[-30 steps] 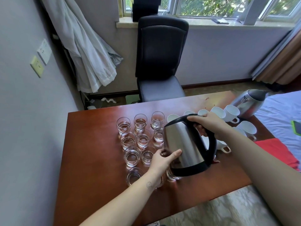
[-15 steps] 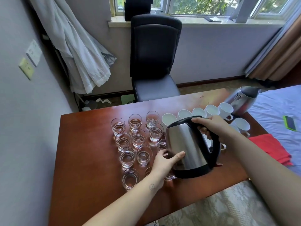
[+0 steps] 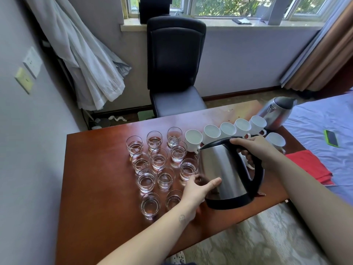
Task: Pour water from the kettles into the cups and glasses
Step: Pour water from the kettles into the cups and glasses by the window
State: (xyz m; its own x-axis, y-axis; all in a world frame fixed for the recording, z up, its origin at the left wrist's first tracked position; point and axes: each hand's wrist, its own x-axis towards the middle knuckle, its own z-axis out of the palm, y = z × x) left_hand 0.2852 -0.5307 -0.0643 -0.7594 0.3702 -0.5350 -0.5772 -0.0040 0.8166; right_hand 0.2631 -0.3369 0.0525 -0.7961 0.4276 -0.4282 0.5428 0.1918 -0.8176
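Note:
A steel kettle [image 3: 223, 169] with a black handle and base is held nearly upright just above the brown table [image 3: 99, 184]. My right hand [image 3: 250, 148] grips its handle at the top. My left hand [image 3: 196, 190] presses against the kettle's lower left side. Several clear glasses [image 3: 158, 159] holding water stand in rows to the left of the kettle. A row of white cups [image 3: 227, 130] runs behind it. A second steel kettle [image 3: 275, 113] stands at the table's far right corner.
A black chair [image 3: 175, 73] is pushed up at the table's far edge. White cloth [image 3: 91, 60] hangs against the left wall. To the right lies a bed with a green phone [image 3: 331, 137] and a red cloth [image 3: 309, 165].
The kettle has come back from a leftward tilt to nearly upright and sits lower. Both hands stay on it. The view has shifted, showing more white cups behind.

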